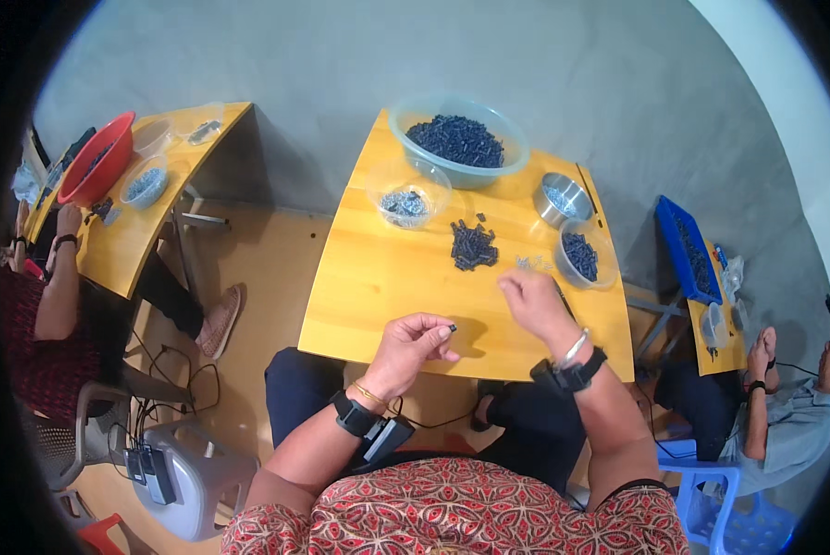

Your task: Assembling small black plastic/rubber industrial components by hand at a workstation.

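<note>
The left hand (413,344) is pinching a small black cylindrical plastic piece (452,327) between its fingertips, just nearer the person than the yellow wooden table's (378,277) front edge. The right hand (532,298) is hovering over the table with fingers loosely curled, empty, near a loose pile of black pieces (473,246).

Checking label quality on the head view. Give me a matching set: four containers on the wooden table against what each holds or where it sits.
Things:
1. large clear bowl
2. metal bowl
3. small clear bowl
4. left hand

Matches:
A. one small dark piece in its fingertips
B. heaped dark pieces, far edge of the table
C. pale pieces, right of the large bowl
D. pale pieces, left of the loose dark pile

Pairs: 1-B, 2-C, 3-D, 4-A
</note>
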Demonstrator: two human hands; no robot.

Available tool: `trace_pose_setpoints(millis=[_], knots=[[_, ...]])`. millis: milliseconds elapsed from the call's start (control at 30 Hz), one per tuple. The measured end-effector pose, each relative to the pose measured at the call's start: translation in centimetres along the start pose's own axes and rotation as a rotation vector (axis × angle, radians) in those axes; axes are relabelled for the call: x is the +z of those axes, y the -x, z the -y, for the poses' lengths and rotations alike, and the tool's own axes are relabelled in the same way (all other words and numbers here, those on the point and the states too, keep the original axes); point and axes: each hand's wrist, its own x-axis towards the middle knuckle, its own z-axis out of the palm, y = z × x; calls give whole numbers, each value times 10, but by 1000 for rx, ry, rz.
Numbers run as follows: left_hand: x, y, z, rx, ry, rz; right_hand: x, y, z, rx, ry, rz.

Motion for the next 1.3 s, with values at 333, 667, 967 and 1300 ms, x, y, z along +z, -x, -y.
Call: trace_pose_setpoints(millis=[333, 667, 967, 1300], knots=[[-15, -8, -1, -59, 188, 42, 31, -31, -33, 52, 28, 116], [-14, -7, -4, -79, 254, 24, 41, -40, -18, 12, 146, 125], [-18, -9, 1, -67, 258, 33, 36, -27, -25, 24, 163, 171], [-20, -12, -12, -39, 371, -96, 27, -35, -25, 58, 28, 163]])
